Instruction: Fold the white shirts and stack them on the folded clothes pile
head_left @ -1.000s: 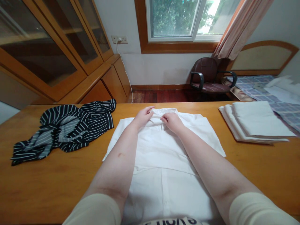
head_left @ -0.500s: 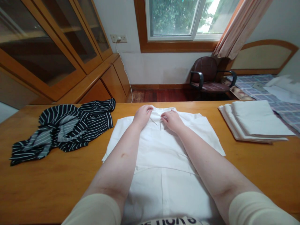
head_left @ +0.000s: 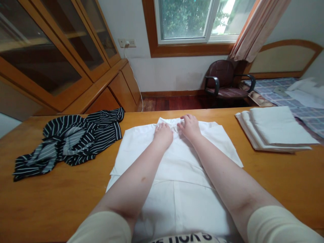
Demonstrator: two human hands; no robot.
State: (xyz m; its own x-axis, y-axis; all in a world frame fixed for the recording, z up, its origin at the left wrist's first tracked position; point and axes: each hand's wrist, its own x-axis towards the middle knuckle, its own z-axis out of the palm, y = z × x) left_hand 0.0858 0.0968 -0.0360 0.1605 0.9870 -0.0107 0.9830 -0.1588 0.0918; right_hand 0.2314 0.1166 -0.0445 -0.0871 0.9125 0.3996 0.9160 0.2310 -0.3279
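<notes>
A white shirt (head_left: pixel 177 182) lies flat on the wooden table (head_left: pixel 60 199), collar at the far end. Both hands rest side by side at the collar (head_left: pixel 170 122). My left hand (head_left: pixel 163 135) has its fingers curled down and pinches the fabric just below the collar. My right hand (head_left: pixel 190 127) sits slightly farther away, fingers bent over the collar's edge and gripping it. Both forearms stretch across the shirt's body.
A crumpled black-and-white striped garment (head_left: pixel 68 138) lies on the table to the left. A stack of folded white cloths (head_left: pixel 275 130) sits at the right. Beyond the table are a dark armchair (head_left: pixel 224 81), a glass-fronted wooden cabinet (head_left: pixel 58 57) and a bed (head_left: pixel 291 91).
My left hand has slid right along the collar and now sits next to the right hand. The right hand has shifted slightly farther away. The collar now lies flatter.
</notes>
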